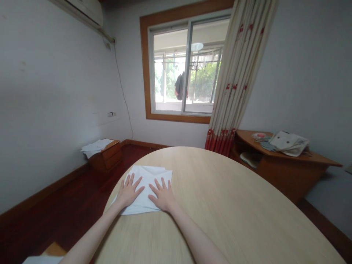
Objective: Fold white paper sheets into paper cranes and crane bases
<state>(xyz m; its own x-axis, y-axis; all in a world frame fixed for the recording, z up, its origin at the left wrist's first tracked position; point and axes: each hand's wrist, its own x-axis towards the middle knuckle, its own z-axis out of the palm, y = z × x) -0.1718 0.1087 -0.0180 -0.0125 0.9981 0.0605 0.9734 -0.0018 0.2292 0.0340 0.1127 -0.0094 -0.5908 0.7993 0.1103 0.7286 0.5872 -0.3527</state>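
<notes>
Wooden cabinet, desk past table | cloth under left hand, right hand | grip: splayed, empty

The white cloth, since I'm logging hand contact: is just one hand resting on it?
No, the left hand and the right hand both lie on the white cloth, fingers spread.

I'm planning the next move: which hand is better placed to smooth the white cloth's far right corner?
Probably the right hand: it rests spread on the cloth near that corner, while the left hand lies toward the cloth's left side.
</notes>
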